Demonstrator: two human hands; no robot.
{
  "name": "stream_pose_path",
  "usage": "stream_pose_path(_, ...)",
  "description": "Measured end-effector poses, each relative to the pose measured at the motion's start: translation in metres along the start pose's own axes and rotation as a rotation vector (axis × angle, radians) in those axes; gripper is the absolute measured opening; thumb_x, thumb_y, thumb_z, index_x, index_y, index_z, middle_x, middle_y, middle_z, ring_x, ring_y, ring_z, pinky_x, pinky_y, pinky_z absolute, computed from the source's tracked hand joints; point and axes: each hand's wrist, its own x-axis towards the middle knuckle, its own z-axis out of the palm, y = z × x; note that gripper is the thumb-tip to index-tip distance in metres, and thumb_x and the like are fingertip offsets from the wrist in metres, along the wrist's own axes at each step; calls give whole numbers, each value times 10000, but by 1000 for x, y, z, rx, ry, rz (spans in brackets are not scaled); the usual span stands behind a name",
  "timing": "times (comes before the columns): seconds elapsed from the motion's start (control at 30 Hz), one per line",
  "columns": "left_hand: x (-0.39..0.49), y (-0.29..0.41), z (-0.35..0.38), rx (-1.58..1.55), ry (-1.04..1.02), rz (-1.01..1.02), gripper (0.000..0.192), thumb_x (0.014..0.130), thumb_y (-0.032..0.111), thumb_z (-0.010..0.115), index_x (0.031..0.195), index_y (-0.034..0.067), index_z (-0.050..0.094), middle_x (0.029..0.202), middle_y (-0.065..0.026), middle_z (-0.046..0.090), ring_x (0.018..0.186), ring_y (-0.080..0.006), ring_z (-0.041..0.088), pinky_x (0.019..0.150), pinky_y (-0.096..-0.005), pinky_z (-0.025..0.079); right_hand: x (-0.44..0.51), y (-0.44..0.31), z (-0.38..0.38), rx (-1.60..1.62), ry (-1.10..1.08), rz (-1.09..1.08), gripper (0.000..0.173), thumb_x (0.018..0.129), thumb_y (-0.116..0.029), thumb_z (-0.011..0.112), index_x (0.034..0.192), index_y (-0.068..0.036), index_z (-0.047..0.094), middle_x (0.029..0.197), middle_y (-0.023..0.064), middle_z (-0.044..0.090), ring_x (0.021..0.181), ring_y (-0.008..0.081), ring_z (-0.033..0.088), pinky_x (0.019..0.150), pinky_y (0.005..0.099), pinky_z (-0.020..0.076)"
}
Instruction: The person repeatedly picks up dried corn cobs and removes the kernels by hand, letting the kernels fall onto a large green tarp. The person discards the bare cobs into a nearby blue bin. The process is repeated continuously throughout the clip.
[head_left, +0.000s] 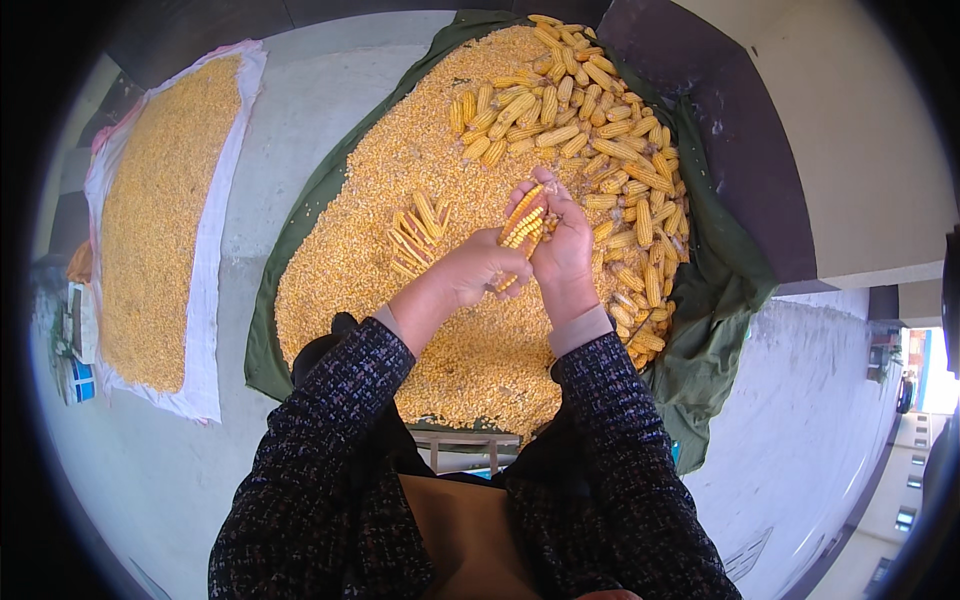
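Observation:
Both hands hold a partly shelled corn cob above a wide heap of loose corn kernels. My left hand grips its lower end, with the thumb across it. Around the upper end and right side curl the fingers of my right hand, where a few loose kernels show at the palm. Rows of yellow kernels remain on the cob, with reddish bare strips between them. Left of the hands, several partly stripped cobs lie together on the kernels. Part of the held cob is hidden by the fingers.
Whole corn cobs are piled along the back and right of the heap, on a green cloth. A white cloth at the left bears more kernels. A dark-based wall stands at the right; a wooden stool edge shows below.

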Motion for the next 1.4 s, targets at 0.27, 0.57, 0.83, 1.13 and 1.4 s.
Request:
stream_pose_path(0.27,5,-1,14,1205,399,147,457,748,158,678,1102,-73,505,922,-235,646,848,-342,665,741,-396,522,3,5,-1,-214,262,-6,351,936,-364,589,993,-20,548,856,112,594,820,218,594,696,342,494)
stream_pose_path(0.57,14,-9,14,1029,426,116,389,732,143,679,999,-78,502,851,-238,620,821,-325,654,723,-390,508,24,15,-18,-797,272,-303,264,863,-255,731,855,-22,607,726,-11,526,655,83,429,562,259,372)
stream_pose_path(0.83,14,-6,-1,298,59,108,339,782,123,690,1041,-27,531,802,-75,585,579,-145,568,477,-277,437,42,1,-31,-722,46,-382,462,914,-451,584,923,6,657,750,66,614,681,148,562,621,255,435)
stream_pose_path(1.13,14,-4,9,311,153,358,499,952,403,526,1135,-60,564,939,-147,637,931,-197,611,750,-308,502,16,-9,-5,-412,142,-137,192,934,-170,592,1018,2,606,759,72,604,711,137,580,621,252,453)
stream_pose_path(1.4,38,-33,-5,305,476,229,537,1008,390,377,1107,-86,605,925,-118,647,847,-162,575,762,-311,448,-3,17,11,-465,168,-308,122,918,-138,634,969,-31,605,690,23,568,559,68,483,484,216,390)
